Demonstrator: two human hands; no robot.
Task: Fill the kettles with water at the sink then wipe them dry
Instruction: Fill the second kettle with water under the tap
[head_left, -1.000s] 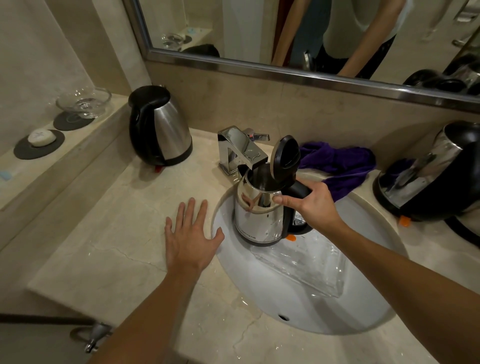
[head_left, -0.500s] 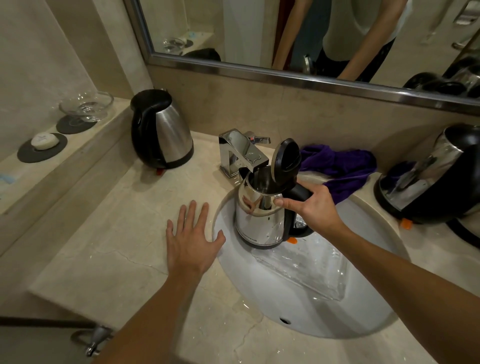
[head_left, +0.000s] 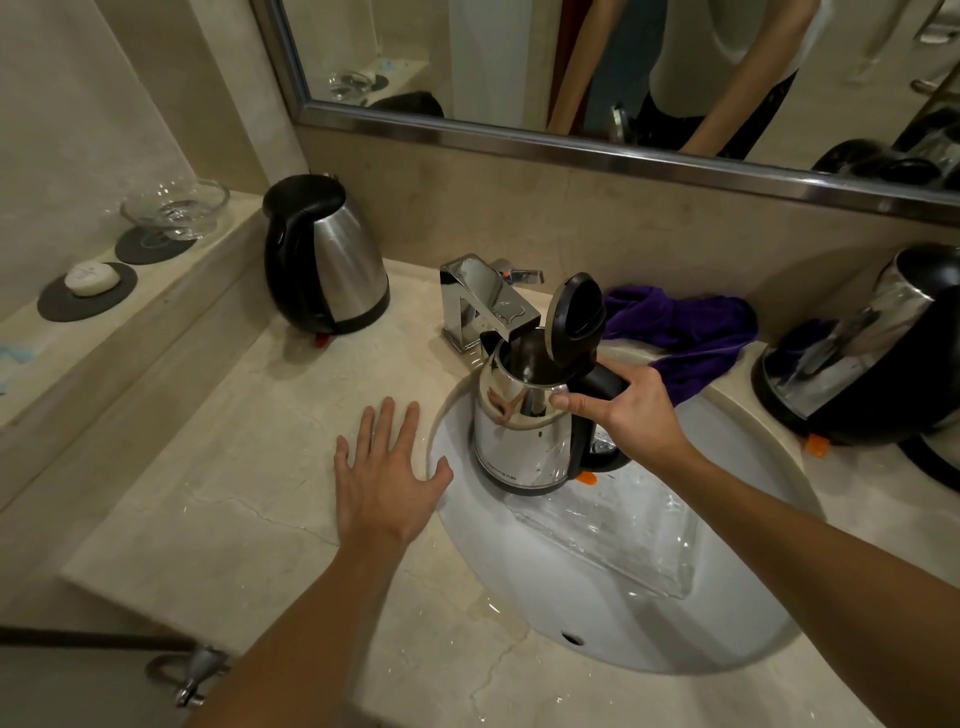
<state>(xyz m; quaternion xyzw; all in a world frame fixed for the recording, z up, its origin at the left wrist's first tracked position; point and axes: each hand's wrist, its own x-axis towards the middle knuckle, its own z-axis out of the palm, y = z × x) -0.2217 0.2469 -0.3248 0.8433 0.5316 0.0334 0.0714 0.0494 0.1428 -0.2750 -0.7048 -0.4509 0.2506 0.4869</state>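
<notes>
Scene: While its lid (head_left: 575, 312) stands tipped up, a steel kettle (head_left: 522, 431) is held upright over the sink (head_left: 623, 623), its mouth under the chrome tap (head_left: 480, 296).
Right hand: the right hand (head_left: 631, 410) grips the kettle's black handle (head_left: 602, 382), fingers curled round it, thumb reaching onto the steel shoulder.
Left hand: the left hand (head_left: 387, 478) lies flat on the counter (head_left: 234, 493) at 9 o'clock of the sink, fingers straight and spread, holding nothing; its thumb tip is just beside the basin rim.
Water: whether any runs from the tap cannot be told.
Second kettle: a closed kettle (head_left: 324, 254) stands on the counter at 10 o'clock of the sink, well apart from the held one.
Third kettle: another kettle (head_left: 862, 353) sits at 3 o'clock, tilted, partly cut off by the frame edge.
Cloth: a purple cloth (head_left: 685, 332) lies bunched at 1 o'clock, behind the right hand, draped toward the basin rim.
In the basin: a clear tray (head_left: 613, 540) lies below the held kettle.
Ledge: at 9 o'clock, a glass bowl (head_left: 174, 208) and a white soap (head_left: 91, 278) each rest on a dark round mat.
Mirror: the mirror (head_left: 571, 67) above shows the person's arms.
</notes>
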